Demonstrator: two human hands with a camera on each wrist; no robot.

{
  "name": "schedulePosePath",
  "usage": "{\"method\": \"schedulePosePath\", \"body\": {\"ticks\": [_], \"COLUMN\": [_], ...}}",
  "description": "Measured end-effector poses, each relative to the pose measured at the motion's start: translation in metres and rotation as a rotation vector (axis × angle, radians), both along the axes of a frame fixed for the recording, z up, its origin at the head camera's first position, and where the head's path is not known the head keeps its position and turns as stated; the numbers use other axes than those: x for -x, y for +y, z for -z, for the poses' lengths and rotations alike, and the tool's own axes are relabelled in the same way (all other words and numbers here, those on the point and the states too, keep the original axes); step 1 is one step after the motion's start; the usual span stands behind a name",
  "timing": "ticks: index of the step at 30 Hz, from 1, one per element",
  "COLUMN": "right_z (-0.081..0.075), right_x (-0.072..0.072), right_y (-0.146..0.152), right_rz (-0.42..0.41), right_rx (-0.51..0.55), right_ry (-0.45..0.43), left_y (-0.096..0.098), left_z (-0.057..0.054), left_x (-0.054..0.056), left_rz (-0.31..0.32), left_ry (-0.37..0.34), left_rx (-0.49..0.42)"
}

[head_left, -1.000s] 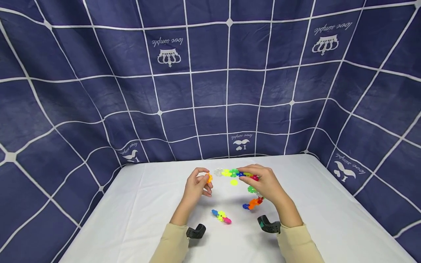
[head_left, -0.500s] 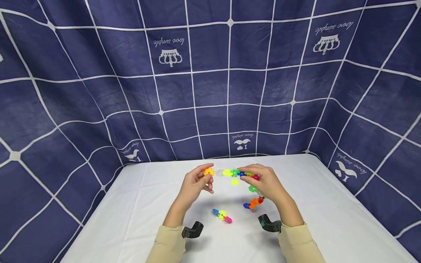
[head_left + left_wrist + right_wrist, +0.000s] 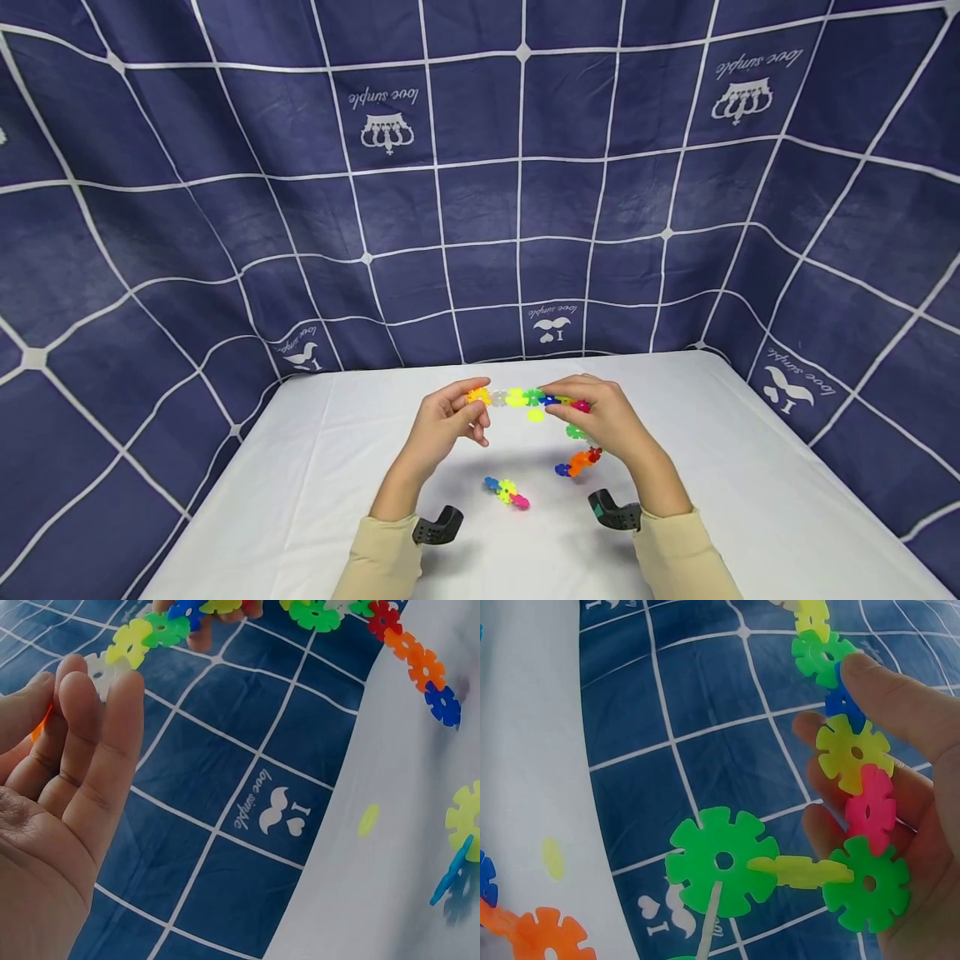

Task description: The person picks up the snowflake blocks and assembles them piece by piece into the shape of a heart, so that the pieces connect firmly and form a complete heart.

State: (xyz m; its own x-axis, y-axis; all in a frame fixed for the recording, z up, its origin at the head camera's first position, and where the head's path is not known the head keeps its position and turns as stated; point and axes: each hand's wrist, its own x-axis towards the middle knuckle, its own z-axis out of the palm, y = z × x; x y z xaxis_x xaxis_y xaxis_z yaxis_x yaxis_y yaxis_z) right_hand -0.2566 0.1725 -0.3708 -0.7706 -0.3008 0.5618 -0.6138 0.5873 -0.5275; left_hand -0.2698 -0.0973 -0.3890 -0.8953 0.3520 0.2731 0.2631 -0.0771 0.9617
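My left hand (image 3: pixel 444 421) pinches an orange notched plastic disc (image 3: pixel 477 395) between thumb and fingers. That disc meets the clear white disc (image 3: pixel 498 398) at the end of a long chain of interlocking discs; whether they are slotted together is hard to tell. With thumb and fingertips, my right hand (image 3: pixel 603 410) grips the chain at its blue disc (image 3: pixel 844 706), beside a green disc (image 3: pixel 823 657) and a yellow disc (image 3: pixel 855 754). The rest of the chain hangs below the right hand, through green, red and orange pieces (image 3: pixel 581 462) to a blue end disc (image 3: pixel 443 703).
A short joined strip of blue, yellow and pink discs (image 3: pixel 506 491) lies on the white-covered table (image 3: pixel 300 500). One loose yellow disc (image 3: pixel 368 820) lies flat farther back. A dark blue checked curtain (image 3: pixel 480 208) encloses the table's back and sides.
My left hand has raised and turned the orange disc, bringing it against the clear white disc. The chain's left end dips slightly; the right hand stays nearly still.
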Motion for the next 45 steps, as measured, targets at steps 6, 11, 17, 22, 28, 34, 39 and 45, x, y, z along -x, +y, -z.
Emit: {"method": "schedulePosePath", "body": {"ticks": [6,11,17,22,28,34,39,45], "right_z": [0.0011,0.0019,0.0035,0.0035,0.0019,0.0023,0.0025,0.0021], "right_x": [0.0010,0.0013,0.0028,0.0033,0.0019,0.0030,0.0030,0.0023], "right_y": [-0.0011,-0.0009,0.0004,-0.0008,-0.0020,-0.0015,-0.0015,-0.0023], "right_rz": [-0.024,-0.017,-0.019,-0.049,-0.083,-0.069,-0.031,0.005], "right_rx": [0.020,0.030,0.031,0.032,0.035,0.033,0.015,0.002], "right_ry": [0.006,0.026,0.055,0.058,0.049,0.061,0.032,-0.006], "left_y": [0.0024,0.0043,0.0054,0.0045,0.0040,0.0060,0.0061,0.0025], "left_z": [0.0000,-0.0001,-0.0003,-0.0003,0.0006,0.0028,0.0056,0.0076], "left_x": [-0.0002,-0.0010,-0.0010,-0.0005,0.0015,0.0034,0.0042,0.0037], "left_rz": [0.018,0.033,0.048,0.046,0.048,0.043,0.038,0.046], "left_ry": [-0.019,-0.037,-0.050,-0.049,-0.057,-0.077,-0.075,-0.028], "left_rx": [-0.022,-0.038,-0.044,-0.043,-0.042,-0.045,-0.047,-0.025]}}
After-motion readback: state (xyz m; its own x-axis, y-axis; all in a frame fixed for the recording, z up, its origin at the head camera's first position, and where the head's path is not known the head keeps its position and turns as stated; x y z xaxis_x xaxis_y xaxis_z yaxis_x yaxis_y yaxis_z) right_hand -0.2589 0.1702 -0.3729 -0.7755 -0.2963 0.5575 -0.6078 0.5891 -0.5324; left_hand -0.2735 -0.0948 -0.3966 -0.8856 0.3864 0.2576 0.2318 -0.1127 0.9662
